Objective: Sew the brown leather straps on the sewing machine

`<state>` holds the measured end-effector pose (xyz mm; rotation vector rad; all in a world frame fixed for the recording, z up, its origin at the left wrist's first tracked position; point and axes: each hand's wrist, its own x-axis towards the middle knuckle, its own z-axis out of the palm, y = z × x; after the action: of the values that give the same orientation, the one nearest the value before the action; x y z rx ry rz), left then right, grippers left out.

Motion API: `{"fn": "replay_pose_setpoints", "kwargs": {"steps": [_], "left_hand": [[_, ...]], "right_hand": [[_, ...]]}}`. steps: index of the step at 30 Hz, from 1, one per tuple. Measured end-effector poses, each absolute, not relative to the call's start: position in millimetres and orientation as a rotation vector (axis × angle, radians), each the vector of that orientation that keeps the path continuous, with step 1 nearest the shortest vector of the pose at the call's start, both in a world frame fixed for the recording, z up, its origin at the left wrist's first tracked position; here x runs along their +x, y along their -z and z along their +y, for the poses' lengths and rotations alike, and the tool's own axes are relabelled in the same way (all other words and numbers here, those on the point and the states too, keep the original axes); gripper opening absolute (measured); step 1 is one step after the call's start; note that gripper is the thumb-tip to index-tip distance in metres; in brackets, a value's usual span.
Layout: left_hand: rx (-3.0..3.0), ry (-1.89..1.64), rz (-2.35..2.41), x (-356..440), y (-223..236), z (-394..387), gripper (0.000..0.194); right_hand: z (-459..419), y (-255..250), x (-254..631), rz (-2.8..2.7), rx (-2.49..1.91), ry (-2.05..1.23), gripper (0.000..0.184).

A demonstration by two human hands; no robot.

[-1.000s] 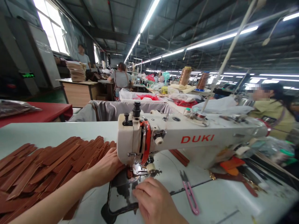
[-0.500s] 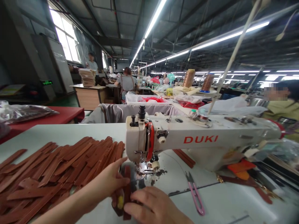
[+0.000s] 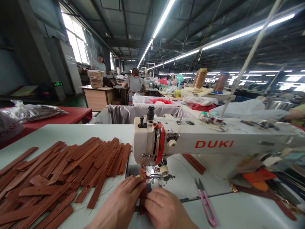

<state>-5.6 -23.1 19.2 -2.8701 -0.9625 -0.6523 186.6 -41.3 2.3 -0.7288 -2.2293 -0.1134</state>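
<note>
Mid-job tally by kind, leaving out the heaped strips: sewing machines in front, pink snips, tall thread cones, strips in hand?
Sewing machine: 1
Pink snips: 1
Tall thread cones: 2
Held brown strip: 1
Total: 5

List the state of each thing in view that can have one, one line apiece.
Brown strip: partly hidden; whether stitched, cannot tell.
Left hand: curled, touching the strip's left side.
Right hand: curled, touching the strip's right side.
Sewing machine: upright; whether running, cannot tell.
Strip heap: loose, overlapping.
Pink-handled snips: lying flat, blades slightly apart.
Thread cones: upright, wound.
Ceiling lights: lit.
</note>
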Motion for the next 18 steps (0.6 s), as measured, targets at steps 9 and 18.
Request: {"fn": "replay_pose_setpoints", "kwargs": {"steps": [9,18], "left_hand": [[-2.704,0.847,-0.79,7,-38,-16,0.045],[-2.629,0.797,-0.795,7,-36,-16,0.041]], "right_hand": [[-33,7,184,-2.169,-0.739,0.222,0.037],[-31,14,184,-2.175,-0.766,0.156,0.021]]}}
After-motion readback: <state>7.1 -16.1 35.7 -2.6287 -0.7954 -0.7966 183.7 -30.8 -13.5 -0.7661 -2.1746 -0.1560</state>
